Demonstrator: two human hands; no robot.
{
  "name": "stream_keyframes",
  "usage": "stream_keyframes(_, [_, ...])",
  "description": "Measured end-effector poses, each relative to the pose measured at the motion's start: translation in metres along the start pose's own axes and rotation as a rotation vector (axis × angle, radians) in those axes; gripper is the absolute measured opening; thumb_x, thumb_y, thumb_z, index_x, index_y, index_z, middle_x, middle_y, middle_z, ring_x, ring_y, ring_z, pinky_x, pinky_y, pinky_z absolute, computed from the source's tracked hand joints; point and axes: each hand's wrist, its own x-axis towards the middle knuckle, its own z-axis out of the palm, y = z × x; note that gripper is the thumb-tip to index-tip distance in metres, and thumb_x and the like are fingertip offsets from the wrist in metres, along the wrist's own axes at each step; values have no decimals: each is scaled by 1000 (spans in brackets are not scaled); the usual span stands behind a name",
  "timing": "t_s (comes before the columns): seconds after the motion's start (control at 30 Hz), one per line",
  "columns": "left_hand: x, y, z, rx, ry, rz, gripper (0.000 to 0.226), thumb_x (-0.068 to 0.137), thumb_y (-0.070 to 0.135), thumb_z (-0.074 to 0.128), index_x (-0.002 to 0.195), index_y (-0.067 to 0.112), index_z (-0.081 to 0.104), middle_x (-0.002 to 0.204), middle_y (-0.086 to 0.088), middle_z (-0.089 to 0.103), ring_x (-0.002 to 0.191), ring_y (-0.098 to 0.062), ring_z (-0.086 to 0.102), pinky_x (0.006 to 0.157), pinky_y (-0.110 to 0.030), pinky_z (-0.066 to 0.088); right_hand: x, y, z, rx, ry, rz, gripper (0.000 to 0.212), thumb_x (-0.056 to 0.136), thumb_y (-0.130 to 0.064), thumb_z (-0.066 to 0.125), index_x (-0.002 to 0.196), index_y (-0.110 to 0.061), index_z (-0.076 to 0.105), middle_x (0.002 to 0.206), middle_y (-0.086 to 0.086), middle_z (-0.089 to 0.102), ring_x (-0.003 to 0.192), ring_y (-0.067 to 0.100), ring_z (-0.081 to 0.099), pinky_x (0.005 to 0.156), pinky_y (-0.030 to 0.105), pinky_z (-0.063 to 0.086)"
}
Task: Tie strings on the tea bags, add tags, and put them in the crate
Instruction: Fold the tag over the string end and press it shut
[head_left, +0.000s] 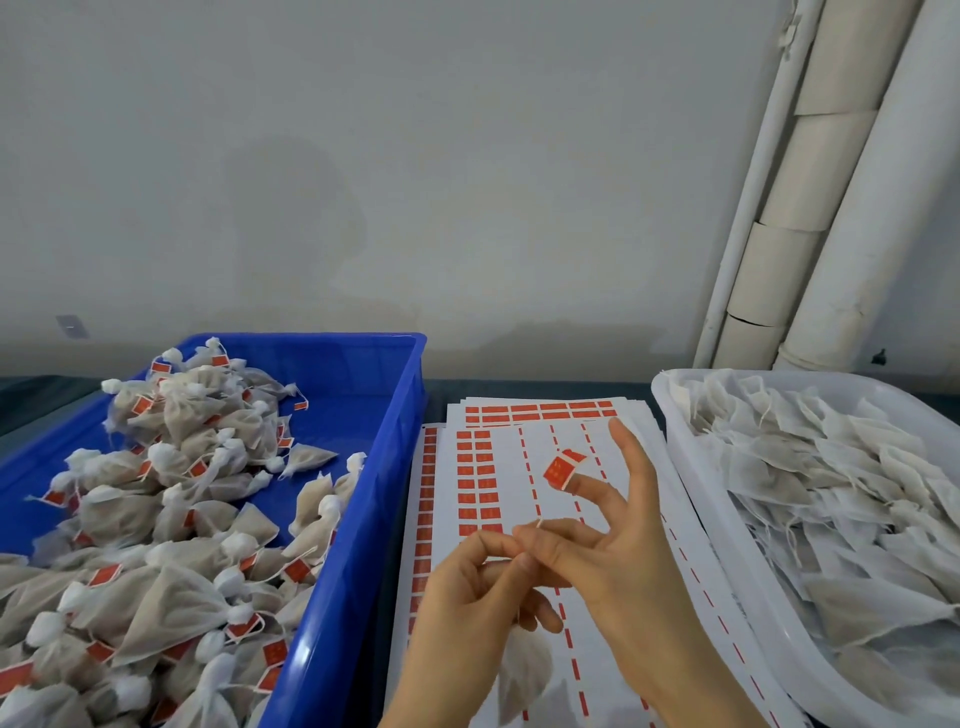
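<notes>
Tea bag (524, 670) dangling over sticker sheets (540, 447) from string (540, 521) pinched by left hand (462, 592) and right hand (618, 551), red tag (562, 468) stuck on a raised right fingertip, blue crate (384, 493) of tagged bags (182, 441) at left, white tub (670, 410) at right.

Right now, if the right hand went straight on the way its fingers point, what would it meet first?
Probably the sheets of red tags lying ahead of the right hand; if it passes above them, the wall. Height is unclear.
</notes>
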Motion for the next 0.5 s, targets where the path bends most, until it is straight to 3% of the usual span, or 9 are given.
stream_keyframes(0.1, [0,0,2,12,18,-1,8,90,9,53,87,3,58,61,0,70,42,-8,56,47,-15,47,2,0,-3,24,49,-7,85,64,-17,82,108,-66,29,105,-24,55,79,5,69,54,18,54])
stream_keyframes(0.27, [0,-4,11,-26,90,-36,10,90,11,54,87,4,60,74,-3,74,39,-9,51,44,-16,46,4,0,-8,2,111,3,87,64,-13,83,110,-62,28,102,-23,54,77,-11,63,45,9,45])
stream_keyframes(0.4, [1,-6,13,-128,173,-113,12,87,11,60,83,4,68,79,-6,75,44,-12,57,46,-19,47,4,-3,-13,-89,63,51,82,69,-22,80,108,-66,23,107,-25,54,78,-2,67,51,10,47])
stream_keyframes(0.47, [3,-5,13,-204,205,-172,14,84,13,64,75,8,73,79,-7,74,51,-13,61,49,-22,49,5,-4,-19,-134,88,60,59,69,-42,72,110,-59,33,106,-28,55,81,2,66,67,15,50])
stream_keyframes(0.5, [4,-5,13,-237,228,-206,16,82,15,66,69,11,75,77,-7,74,54,-14,63,51,-23,50,4,-3,-23,-128,110,56,49,67,-50,66,109,-52,41,104,-25,60,83,4,67,76,24,53])
